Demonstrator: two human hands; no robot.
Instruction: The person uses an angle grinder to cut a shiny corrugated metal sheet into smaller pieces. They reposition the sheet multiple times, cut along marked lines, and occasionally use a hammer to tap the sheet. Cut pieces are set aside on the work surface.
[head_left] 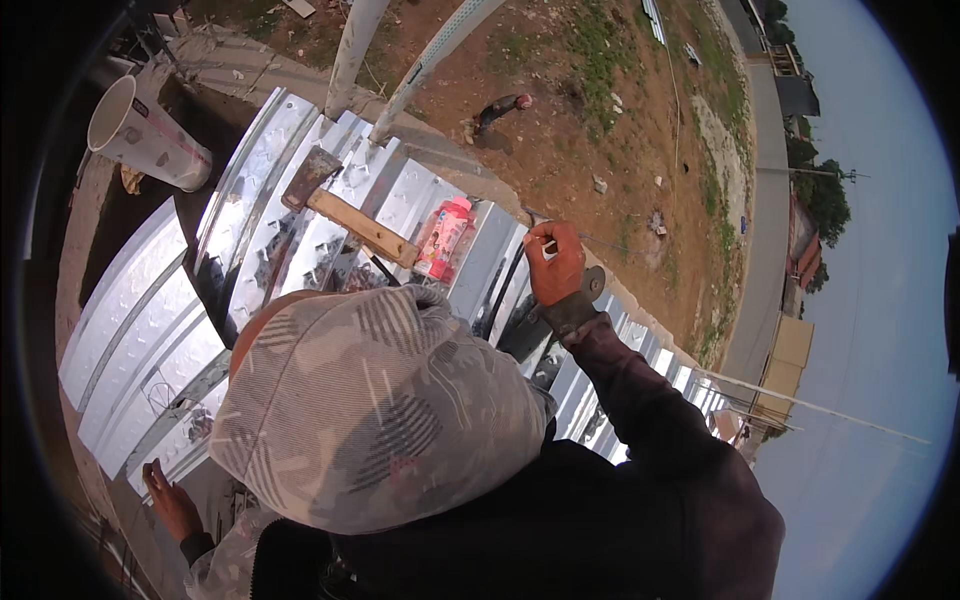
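My right hand [556, 262], in a dark sleeve, is closed above the far edge of the shiny corrugated metal sheets [485, 255]. Thumb and fingers pinch together; a small white spot shows between them, too small to name. Beside that wrist is a round grey disc [595, 284], apparently on a dark tool mostly hidden by the arm. At lower left my left hand [172, 503] has its fingers apart near a sheet's edge, holding nothing visible. A large rounded shape in grey patterned cloth [370, 410], hood-like, hides the middle; whose it is, I cannot tell.
A hammer [365, 228] with a wooden handle and a pink bottle [443, 238] lie on the sheets. Far left stands a tall white tapered container [165, 145]. Two pale posts [435, 60] rise at the back. Beyond the edge, a person [492, 113] is on the dirt ground below.
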